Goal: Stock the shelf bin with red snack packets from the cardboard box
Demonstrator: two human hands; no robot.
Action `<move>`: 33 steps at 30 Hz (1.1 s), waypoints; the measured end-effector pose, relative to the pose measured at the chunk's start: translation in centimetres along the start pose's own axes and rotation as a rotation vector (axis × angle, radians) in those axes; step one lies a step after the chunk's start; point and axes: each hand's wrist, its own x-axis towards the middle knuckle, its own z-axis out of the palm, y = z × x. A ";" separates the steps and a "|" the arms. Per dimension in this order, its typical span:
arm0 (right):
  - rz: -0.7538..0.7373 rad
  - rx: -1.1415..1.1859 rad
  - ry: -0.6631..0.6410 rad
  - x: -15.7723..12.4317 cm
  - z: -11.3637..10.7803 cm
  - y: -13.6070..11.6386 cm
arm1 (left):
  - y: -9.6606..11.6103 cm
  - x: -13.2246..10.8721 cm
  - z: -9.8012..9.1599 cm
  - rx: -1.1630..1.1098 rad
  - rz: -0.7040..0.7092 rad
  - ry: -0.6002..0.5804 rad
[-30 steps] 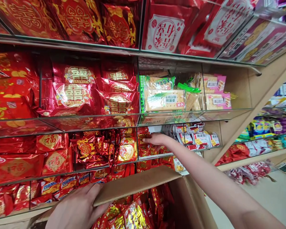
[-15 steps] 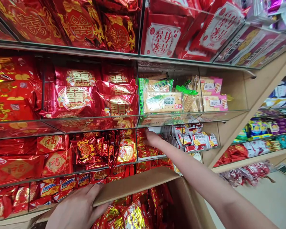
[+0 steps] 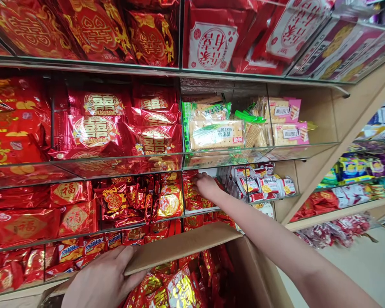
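Observation:
My left hand rests on the near flap of a brown cardboard box, fingers laid flat over its edge. Red and gold snack packets fill the box. My right hand reaches into a glass shelf compartment holding small red packets, fingers pushed in among them; I cannot see whether it holds one. A glass divider stands just left of that hand.
Glass shelves carry red foil packs on the left, green biscuit packs and pink packs on the right. White and red packets lie right of my hand. A wooden upright slants beside further shelves.
My right hand has pushed deeper and slightly higher into the compartment of red packets. The left hand has stayed on the box flap.

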 end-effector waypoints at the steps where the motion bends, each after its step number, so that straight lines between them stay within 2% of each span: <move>1: -0.016 -0.009 0.005 -0.1 -0.1 -0.3 | 0.0 0.0 0.0 0.004 0.000 -0.005; 6: -0.047 0.026 -0.006 -0.6 -0.8 -0.7 | 0.1 0.3 -0.2 0.004 -0.011 -0.025; 11: -0.020 0.181 -0.068 -1.1 -1.9 0.6 | 0.9 0.2 -1.1 0.048 -0.032 -0.061; 16: 0.201 0.437 -0.070 -1.2 -2.0 2.3 | 1.2 0.1 -1.1 0.096 0.019 -0.014; 22: 0.431 0.759 -0.158 -1.3 1.1 2.0 | 0.6 -0.2 -0.1 0.106 0.047 0.069; 25: 0.494 0.764 -0.100 -1.2 2.0 1.6 | 0.4 -0.2 0.0 0.050 0.046 0.046; 28: 0.501 0.717 -0.011 -0.8 1.9 1.6 | 0.4 -0.1 0.0 0.019 0.038 0.038; 33: 0.508 0.691 0.017 -0.5 1.6 1.5 | 0.3 0.0 0.2 -0.003 0.028 0.030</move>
